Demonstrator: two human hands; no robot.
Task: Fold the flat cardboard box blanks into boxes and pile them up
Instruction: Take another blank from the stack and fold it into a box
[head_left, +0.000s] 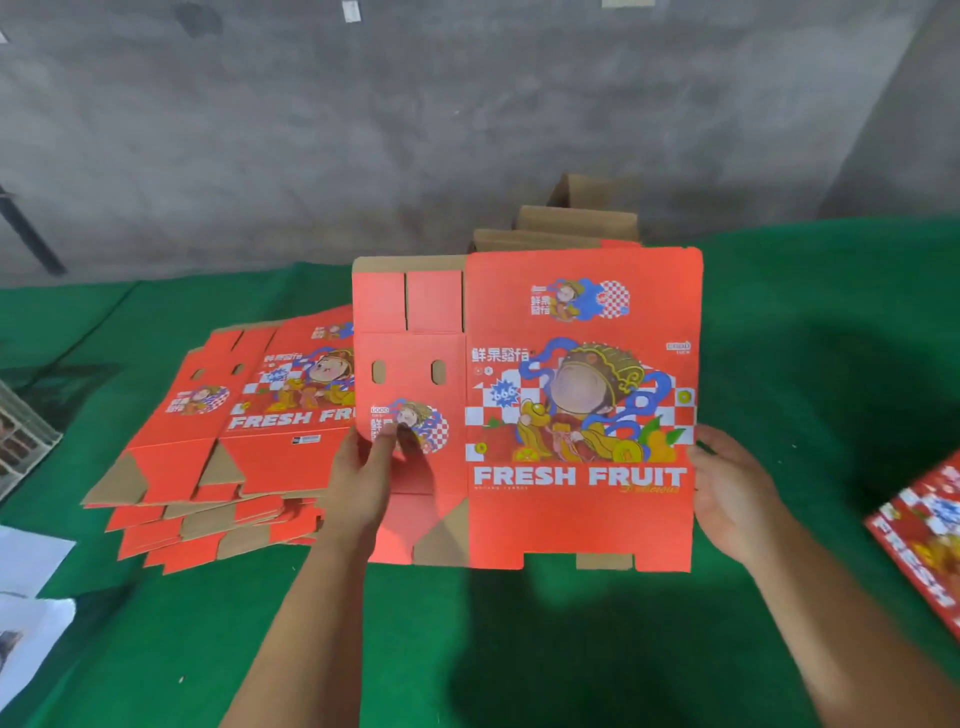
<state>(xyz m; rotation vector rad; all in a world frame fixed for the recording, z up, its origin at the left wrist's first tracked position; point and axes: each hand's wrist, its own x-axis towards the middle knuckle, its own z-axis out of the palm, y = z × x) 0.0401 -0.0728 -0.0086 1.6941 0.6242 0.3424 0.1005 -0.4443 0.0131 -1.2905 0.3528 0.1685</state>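
Observation:
A red "FRESH FRUIT" box blank (576, 415) is held upright above the green table, its printed face toward me. My left hand (363, 478) grips its left edge, thumb on the narrow side panel. My right hand (727, 493) holds the right edge, fingers behind the card. A stack of several flat red blanks (228, 441) lies on the table to the left. A folded red box (924, 540) shows at the right edge, partly cut off.
The table carries a green cloth (519, 649). Brown cardboard flaps (566, 228) stand behind the held blank, against a grey concrete wall. White paper sheets (26, 597) lie at the left edge, beside a wire crate (21, 431).

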